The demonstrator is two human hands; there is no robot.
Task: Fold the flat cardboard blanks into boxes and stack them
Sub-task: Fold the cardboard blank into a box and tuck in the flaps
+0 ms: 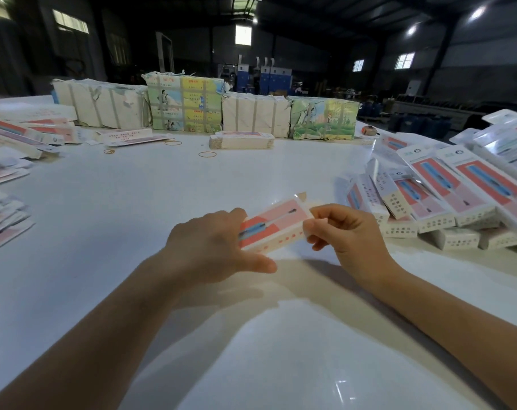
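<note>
Both hands on one box (273,224) | left hand (212,247) grips its end, steadying | right hand (344,232) pinches the opposite end, likely tucking the flap | finished boxes (446,199) piled just beyond right hand.

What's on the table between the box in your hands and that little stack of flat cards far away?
Mostly bare white table. From the box to the flat stack, only one rubber band lies near the stack, seen in the head view.

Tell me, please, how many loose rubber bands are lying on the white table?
3: rubber band left of centre, rubber band beside the flat blanks, rubber band before the small blank stack. Others may be hidden under piles.
</note>
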